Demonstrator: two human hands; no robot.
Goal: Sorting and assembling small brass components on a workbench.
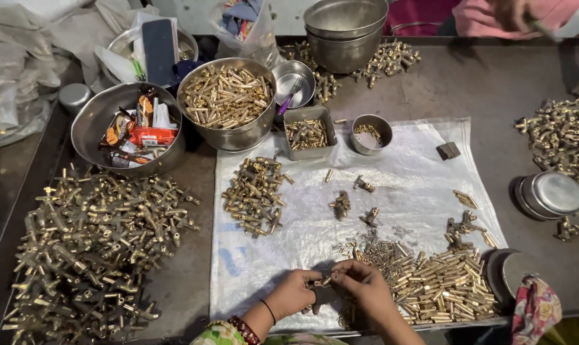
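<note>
Both hands meet at the near edge of the white woven plastic sheet (423, 185) spread on the dark tabletop (487, 83): the left hand (294, 292) and the right hand (365, 285) are each closed in a pinch on one small brass fitting (323, 280) held between their fingertips, just above the sheet. It looks like a joining step, one small piece being fitted to another; the next move likely calls for a fine, steady twist or push, then a reach to the heap of short brass tubes (444, 284) just beside the right hand. As for containers, the large round steel bowl (227, 102) is heaped with brass tubes, the small rectangular steel tray (309, 131) holds smaller brass bits, and the small round steel cup (371, 133) holds a few tiny ones. A wide steel bowl (127, 130) to the left carries wrapped snack packets, and two stacked steel bowls (344, 32) stand at the far edge, contents unseen.
</note>
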